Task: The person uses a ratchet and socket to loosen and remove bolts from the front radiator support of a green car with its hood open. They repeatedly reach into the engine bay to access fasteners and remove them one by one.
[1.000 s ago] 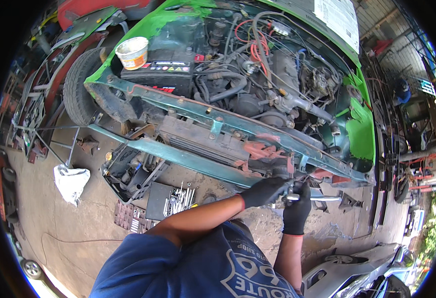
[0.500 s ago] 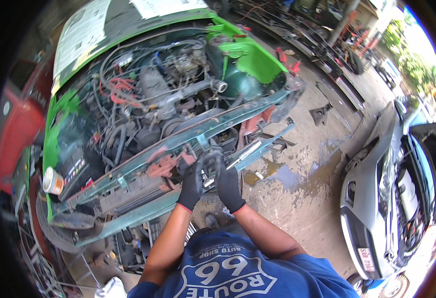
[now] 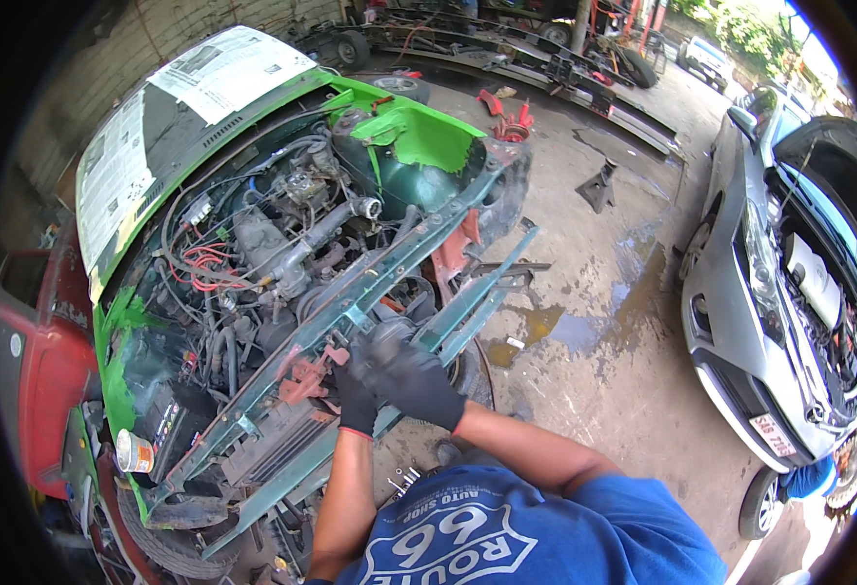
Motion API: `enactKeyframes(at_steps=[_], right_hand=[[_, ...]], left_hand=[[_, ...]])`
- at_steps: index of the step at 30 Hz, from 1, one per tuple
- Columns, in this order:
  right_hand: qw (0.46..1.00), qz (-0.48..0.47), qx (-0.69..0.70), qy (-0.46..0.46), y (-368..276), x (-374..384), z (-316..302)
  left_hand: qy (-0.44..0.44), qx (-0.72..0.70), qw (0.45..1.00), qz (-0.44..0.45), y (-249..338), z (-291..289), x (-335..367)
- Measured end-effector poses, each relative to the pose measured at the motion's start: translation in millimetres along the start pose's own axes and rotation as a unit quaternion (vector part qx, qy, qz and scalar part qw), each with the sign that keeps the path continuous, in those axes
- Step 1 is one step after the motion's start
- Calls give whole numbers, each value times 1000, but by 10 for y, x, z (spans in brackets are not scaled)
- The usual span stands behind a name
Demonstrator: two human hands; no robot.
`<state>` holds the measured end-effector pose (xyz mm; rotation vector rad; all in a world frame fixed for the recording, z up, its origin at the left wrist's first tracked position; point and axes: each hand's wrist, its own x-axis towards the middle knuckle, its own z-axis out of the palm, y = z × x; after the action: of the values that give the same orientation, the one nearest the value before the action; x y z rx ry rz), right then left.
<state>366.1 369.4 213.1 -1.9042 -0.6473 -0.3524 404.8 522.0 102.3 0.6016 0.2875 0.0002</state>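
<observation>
Stained concrete workshop floor (image 3: 633, 322) under two cars

A green car with its front panel stripped (image 3: 253, 244) and a silver car with a raised bonnet (image 3: 770, 312) stand on it; a dark triangular metal stand (image 3: 599, 185), red metal parts (image 3: 511, 117), a wet patch (image 3: 565, 327) and small loose silver sockets (image 3: 404, 480) lie on the concrete.

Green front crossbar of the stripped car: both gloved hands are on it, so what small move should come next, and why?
Probably steady the long green metal crossbar with the left hand while the right hand works at the rusty red bracket. Both black-gloved hands sit together beside that bracket, and the bar runs far past them. What the fingers grip is hidden.
</observation>
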Motion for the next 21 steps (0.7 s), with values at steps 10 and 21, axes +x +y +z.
enactKeyframes(at_steps=[10,21], right_hand=[[986,154,64,6,2,-81,-5],[989,144,12,-29,382,-377,149]], left_hand=[[45,634,725,266,-67,-257,-89],[32,520,827,210,-250,-132,-140]])
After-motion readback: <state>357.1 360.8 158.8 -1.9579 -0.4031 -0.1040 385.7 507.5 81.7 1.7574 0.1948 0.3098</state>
